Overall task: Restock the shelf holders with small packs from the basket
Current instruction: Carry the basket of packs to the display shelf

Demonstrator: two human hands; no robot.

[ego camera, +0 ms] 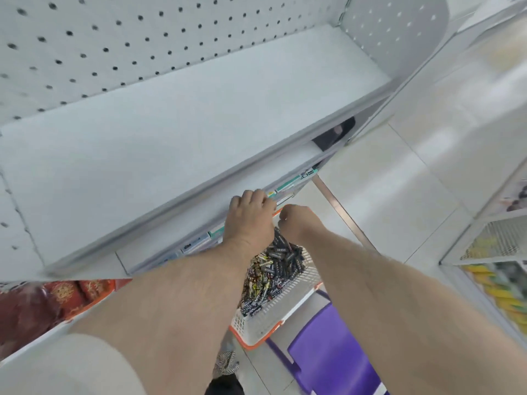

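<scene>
A white basket [281, 302] with an orange rim stands on a purple stool and holds a heap of small dark battery packs [278, 259]. My left hand [248, 215] reaches under the front edge of the upper shelf [171, 132], its fingers curled down toward the row of teal-and-white holders [288, 185] on the shelf below. My right hand [296, 222] hovers just right of it over the far end of the basket, fingers curled in. What either hand holds is hidden from me.
A white pegboard [128, 44] backs the shelf. Red patterned goods [48, 303] lie on the lower left. The purple stool [339, 357] carries the basket. A wire rack [496, 258] with yellow items stands at the right. Pale floor tiles [427, 166] stretch beyond.
</scene>
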